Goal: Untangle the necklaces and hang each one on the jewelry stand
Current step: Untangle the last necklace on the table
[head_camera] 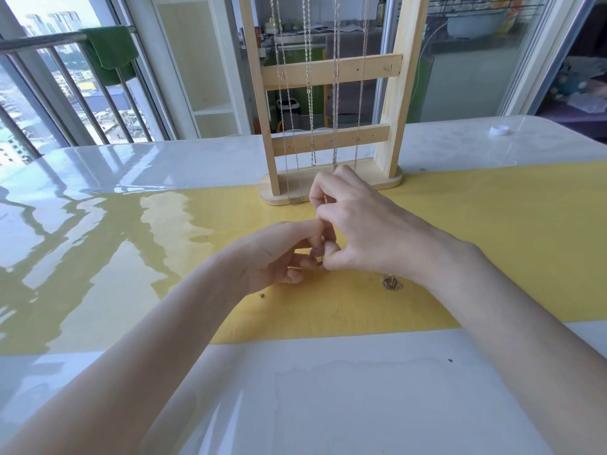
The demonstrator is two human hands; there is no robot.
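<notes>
left hand (279, 254) pinches thin chain (323, 257) | right hand (358, 231) pinches same chain | pendant (391, 283) on counter (328, 389) | jewelry stand (331, 183) behind, four necklaces (308, 93) hanging

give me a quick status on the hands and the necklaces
Left hand and right hand both pinch a thin chain. Heart pendant lies on yellow mat. Four chains already hang on wooden jewelry stand. Nothing blocking.
</notes>
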